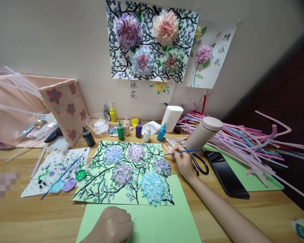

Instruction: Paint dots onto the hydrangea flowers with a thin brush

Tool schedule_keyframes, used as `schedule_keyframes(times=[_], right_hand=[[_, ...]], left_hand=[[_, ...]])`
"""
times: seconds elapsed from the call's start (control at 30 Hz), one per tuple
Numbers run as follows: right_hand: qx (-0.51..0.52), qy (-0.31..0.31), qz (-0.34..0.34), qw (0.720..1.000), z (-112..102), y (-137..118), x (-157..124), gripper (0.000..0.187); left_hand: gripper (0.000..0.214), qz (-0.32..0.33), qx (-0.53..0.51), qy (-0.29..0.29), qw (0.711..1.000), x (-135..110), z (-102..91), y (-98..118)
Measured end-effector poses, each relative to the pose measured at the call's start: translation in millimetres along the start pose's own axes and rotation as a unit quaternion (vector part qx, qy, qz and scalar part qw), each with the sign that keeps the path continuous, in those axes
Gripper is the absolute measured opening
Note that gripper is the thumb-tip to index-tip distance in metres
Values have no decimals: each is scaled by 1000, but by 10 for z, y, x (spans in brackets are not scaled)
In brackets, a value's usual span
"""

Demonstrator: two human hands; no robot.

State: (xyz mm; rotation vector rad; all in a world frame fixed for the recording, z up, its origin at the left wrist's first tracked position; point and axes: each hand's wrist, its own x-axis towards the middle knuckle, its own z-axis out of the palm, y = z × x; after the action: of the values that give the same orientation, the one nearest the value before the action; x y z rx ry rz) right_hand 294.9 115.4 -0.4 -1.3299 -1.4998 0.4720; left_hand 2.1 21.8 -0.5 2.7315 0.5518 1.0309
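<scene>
My right hand (183,161) pinches a thin blue paintbrush (184,151), its tip touching the right edge of a green sheet painted with black branches and paper flowers (128,173). My left hand (112,225) is closed in a loose fist with nothing seen in it, resting on a plain green sheet (152,224) just below the artwork. Black-handled scissors (199,163) lie right beside my right hand.
Small paint bottles (139,130) line the back. A white palette sheet with a brush and paint-filled spoons (57,172) lies left. A beige flask (204,133), black phone (225,175) and heap of pink straws (243,140) sit right. Flower pictures (152,42) hang on the wall.
</scene>
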Motion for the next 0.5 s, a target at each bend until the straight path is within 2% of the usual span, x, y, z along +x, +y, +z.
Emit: schedule_keyframes(times=[0.13, 0.27, 0.43, 0.5], right_hand=[[3, -2, -4, 1000, 1, 19, -4, 13], [16, 2, 2, 1000, 8, 42, -4, 14], [23, 7, 14, 1000, 16, 50, -1, 14], [26, 11, 18, 999, 16, 44, 0, 14]], left_hand=[[34, -3, 8, 17, 1000, -57, 81, -36], [31, -2, -2, 20, 1000, -24, 31, -9], [25, -35, -23, -74, 996, 61, -140, 57], [24, -44, -25, -81, 995, 75, -176, 73]])
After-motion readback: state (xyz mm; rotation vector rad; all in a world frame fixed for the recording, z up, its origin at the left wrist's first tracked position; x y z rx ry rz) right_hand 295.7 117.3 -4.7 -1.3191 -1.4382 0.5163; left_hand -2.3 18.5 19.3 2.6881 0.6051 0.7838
